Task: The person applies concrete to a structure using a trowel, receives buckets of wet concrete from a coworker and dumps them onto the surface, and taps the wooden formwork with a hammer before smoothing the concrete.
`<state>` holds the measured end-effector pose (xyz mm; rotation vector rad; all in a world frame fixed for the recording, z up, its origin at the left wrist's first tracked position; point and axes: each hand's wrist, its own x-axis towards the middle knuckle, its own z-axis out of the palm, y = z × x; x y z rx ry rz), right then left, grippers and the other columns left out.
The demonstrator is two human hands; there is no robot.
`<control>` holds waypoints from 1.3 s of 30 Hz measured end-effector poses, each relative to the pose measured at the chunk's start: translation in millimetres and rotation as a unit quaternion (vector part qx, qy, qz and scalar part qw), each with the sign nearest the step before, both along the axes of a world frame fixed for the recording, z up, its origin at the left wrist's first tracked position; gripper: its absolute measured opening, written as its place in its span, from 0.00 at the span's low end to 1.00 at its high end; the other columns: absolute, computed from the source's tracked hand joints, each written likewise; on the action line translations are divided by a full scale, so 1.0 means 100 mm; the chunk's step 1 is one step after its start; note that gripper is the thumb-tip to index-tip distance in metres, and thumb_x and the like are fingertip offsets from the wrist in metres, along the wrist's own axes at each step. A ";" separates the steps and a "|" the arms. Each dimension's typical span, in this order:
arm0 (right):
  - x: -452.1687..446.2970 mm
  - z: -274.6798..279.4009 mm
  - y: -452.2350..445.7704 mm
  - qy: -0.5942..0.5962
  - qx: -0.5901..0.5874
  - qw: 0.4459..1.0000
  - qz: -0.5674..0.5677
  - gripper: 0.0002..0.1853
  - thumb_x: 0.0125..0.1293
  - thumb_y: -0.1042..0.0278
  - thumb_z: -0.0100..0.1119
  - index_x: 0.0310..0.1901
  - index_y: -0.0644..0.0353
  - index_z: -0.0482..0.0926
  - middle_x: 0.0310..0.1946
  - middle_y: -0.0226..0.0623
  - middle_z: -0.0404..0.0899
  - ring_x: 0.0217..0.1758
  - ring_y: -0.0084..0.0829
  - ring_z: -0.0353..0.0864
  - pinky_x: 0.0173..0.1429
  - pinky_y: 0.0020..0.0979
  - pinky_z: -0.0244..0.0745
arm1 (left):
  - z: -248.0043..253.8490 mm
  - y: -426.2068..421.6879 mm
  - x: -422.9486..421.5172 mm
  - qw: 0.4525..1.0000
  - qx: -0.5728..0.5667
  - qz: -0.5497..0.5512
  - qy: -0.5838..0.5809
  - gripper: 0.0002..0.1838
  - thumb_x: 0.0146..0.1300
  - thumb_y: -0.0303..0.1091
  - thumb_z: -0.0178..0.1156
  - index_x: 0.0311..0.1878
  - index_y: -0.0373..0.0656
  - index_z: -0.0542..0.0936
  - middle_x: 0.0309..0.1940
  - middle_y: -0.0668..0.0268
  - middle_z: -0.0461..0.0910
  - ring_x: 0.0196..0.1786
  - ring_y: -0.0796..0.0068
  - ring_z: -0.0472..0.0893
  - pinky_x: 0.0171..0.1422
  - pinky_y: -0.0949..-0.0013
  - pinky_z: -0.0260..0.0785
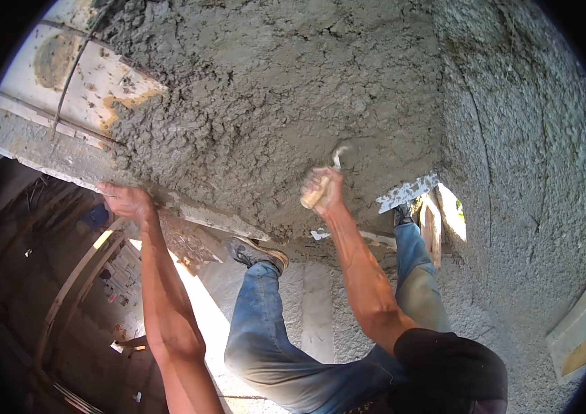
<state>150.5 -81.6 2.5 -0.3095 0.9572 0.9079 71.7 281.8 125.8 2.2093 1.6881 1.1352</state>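
My right hand [327,185] is closed around the light wooden handle [315,196] of a trowel. Its metal neck [338,157] shows above my fist, against the wet grey mortar [272,131]; the blade cannot be made out from the mortar. To the left, my left hand [129,201] grips the pale edge board [65,160] that runs along the mortar's near side. Some of its fingers are hidden. The mortar is rough and lumpy at the left and smoother around the trowel.
A rough grey wall [527,152] rises at the right. My shoe [260,253] is by the board, with the other foot [402,215] near a jagged pale strip [409,193]. At lower left is a deep drop with curved bars [65,297]. A dark rod [72,83] crosses pale panels at upper left.
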 end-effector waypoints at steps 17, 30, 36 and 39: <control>2.56 1.99 1.08 -0.550 -0.473 0.291 0.624 0.14 0.57 0.69 0.59 0.40 0.71 0.82 0.27 0.43 0.82 0.25 0.32 0.79 0.27 0.35 0.71 | 0.22 -0.13 0.09 0.994 -0.096 0.013 -0.045 0.34 0.74 0.57 0.39 0.51 0.30 0.77 0.41 0.41 0.80 0.43 0.39 0.77 0.50 0.49 0.65; 2.19 2.13 0.51 -0.382 -0.266 0.635 0.616 0.10 0.66 0.69 0.55 0.43 0.66 0.72 0.15 0.27 0.67 0.12 0.22 0.67 0.15 0.25 0.64 | 0.21 -0.08 0.05 0.993 -0.095 0.011 -0.068 0.33 0.74 0.56 0.41 0.52 0.30 0.77 0.41 0.41 0.81 0.45 0.39 0.78 0.49 0.49 0.67; 3.31 2.15 0.21 -0.611 -0.591 0.275 0.448 0.19 0.59 0.62 0.62 0.37 0.76 0.80 0.23 0.51 0.81 0.27 0.42 0.84 0.27 0.40 0.74 | 0.17 -0.03 0.07 0.992 -0.110 0.032 -0.049 0.33 0.74 0.56 0.41 0.52 0.30 0.78 0.42 0.40 0.80 0.46 0.37 0.77 0.50 0.48 0.66; 3.56 1.51 -0.47 -0.553 -0.607 0.270 0.503 0.20 0.57 0.60 0.61 0.32 0.78 0.80 0.30 0.61 0.82 0.36 0.51 0.86 0.36 0.44 0.77 | 0.13 -0.06 0.00 0.993 -0.116 0.026 -0.025 0.32 0.74 0.56 0.41 0.52 0.31 0.78 0.42 0.40 0.80 0.46 0.37 0.77 0.50 0.48 0.66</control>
